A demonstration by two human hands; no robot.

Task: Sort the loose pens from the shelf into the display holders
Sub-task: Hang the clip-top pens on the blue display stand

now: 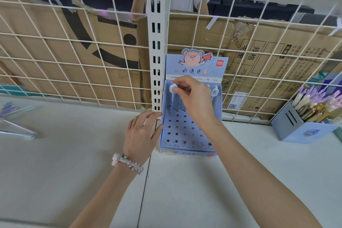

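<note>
Pinching one pen in right hand; left hand, fingers relaxed, touching display holder.

Bright, even light is filling the whole picture, and the shadows are showing only faintly. The wire grid is bending near the edges. Things at 9 o'clock and 3 o'clock are looking blurry; the middle is looking sharp.

The display holder is pale blue, dotted with dark round holes, its back card showing a pink cartoon pig, a red megaphone and a red logo. The shelf is off-white, the wire grid cream. The cardboard boxes are brown with black print. A bracelet mixes pink, lilac and blue beads.
</note>
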